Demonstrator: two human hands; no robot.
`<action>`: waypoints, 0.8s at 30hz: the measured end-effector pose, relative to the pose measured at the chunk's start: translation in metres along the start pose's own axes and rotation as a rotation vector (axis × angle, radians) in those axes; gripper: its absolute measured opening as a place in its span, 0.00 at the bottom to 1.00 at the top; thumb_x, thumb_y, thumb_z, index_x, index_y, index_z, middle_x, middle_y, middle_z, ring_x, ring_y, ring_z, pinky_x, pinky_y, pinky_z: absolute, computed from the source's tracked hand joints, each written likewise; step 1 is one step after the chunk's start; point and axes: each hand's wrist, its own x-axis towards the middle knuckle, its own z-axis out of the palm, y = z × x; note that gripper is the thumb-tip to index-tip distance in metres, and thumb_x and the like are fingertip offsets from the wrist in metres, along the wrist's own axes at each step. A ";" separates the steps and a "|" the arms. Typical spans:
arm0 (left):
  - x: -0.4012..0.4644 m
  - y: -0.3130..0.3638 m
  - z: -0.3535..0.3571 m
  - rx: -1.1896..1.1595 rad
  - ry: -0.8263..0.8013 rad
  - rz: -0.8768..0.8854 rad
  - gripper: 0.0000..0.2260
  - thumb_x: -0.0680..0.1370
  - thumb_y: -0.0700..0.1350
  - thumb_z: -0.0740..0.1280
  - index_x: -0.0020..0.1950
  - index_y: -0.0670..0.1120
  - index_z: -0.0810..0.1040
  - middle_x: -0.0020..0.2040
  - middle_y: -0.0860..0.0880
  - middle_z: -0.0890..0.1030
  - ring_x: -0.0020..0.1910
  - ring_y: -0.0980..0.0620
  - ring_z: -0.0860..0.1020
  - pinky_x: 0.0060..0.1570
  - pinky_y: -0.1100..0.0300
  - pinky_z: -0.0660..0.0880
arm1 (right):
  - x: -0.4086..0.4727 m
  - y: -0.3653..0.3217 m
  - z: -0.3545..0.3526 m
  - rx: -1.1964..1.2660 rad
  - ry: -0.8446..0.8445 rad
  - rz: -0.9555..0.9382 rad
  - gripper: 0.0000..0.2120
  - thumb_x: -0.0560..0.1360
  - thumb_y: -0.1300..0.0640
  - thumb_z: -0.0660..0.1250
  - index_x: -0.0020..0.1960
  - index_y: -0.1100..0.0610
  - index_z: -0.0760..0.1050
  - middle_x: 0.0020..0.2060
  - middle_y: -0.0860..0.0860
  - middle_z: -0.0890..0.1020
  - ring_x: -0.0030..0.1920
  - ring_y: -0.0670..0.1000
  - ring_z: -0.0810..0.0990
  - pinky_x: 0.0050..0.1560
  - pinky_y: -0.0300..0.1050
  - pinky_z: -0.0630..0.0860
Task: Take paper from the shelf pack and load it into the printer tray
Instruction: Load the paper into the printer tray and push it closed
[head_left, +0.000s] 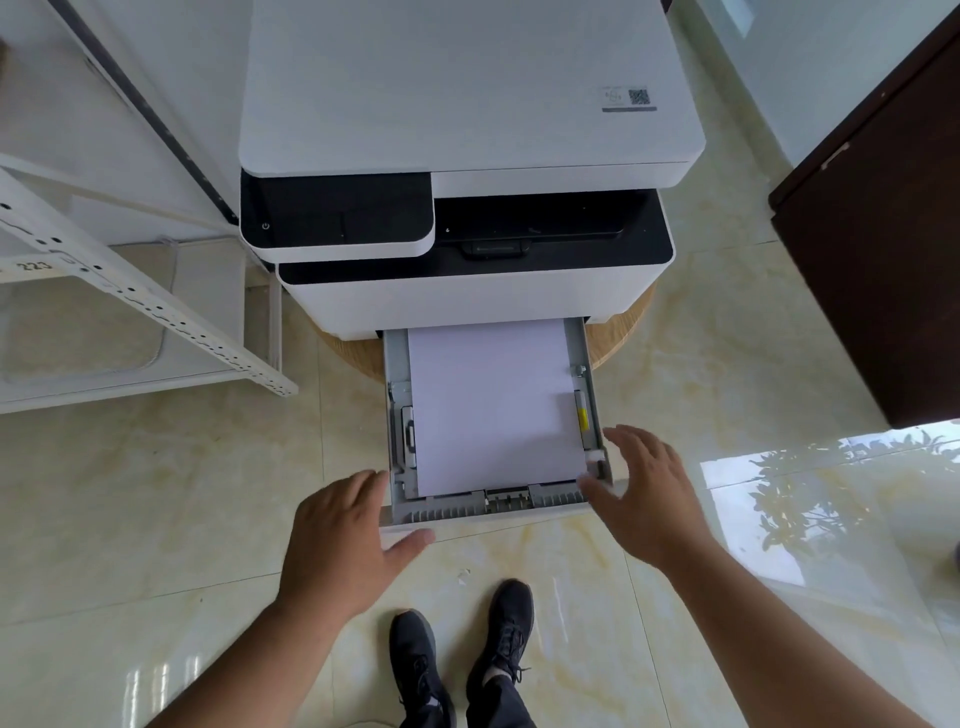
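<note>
A white and black printer (467, 156) stands on a round wooden stand. Its grey paper tray (457, 506) is pulled out toward me, and a stack of white paper (493, 405) lies flat inside it between the side guides. My left hand (343, 540) hovers at the tray's front left corner with fingers spread, its thumb by the front lip. At the front right corner is my right hand (644, 493), also spread, with fingertips near the right rail. Neither hand holds anything.
A white metal shelf frame (130, 301) stands at the left with a pale cushion on its lower level. A dark brown door (883, 249) is at the right. My two black shoes (462, 654) stand on the glossy tiled floor below the tray.
</note>
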 end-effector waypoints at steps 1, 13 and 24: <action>-0.003 -0.003 0.003 0.037 -0.013 0.009 0.36 0.72 0.71 0.68 0.70 0.47 0.77 0.64 0.50 0.83 0.61 0.45 0.82 0.59 0.47 0.78 | -0.004 0.006 0.001 -0.015 -0.070 -0.007 0.39 0.77 0.37 0.68 0.82 0.51 0.61 0.81 0.49 0.65 0.80 0.54 0.61 0.77 0.52 0.62; 0.008 0.002 0.009 0.110 -0.066 -0.015 0.31 0.77 0.63 0.68 0.76 0.51 0.69 0.54 0.52 0.88 0.47 0.48 0.87 0.42 0.55 0.72 | 0.002 0.011 0.004 -0.245 -0.154 0.016 0.29 0.76 0.43 0.71 0.74 0.47 0.67 0.63 0.47 0.84 0.62 0.55 0.79 0.58 0.51 0.78; 0.013 -0.002 -0.007 0.043 -0.047 -0.009 0.31 0.76 0.64 0.69 0.75 0.52 0.70 0.50 0.53 0.88 0.42 0.50 0.86 0.44 0.55 0.79 | 0.005 0.000 -0.014 -0.230 -0.144 0.008 0.29 0.75 0.43 0.72 0.73 0.44 0.69 0.63 0.45 0.83 0.61 0.52 0.79 0.56 0.51 0.80</action>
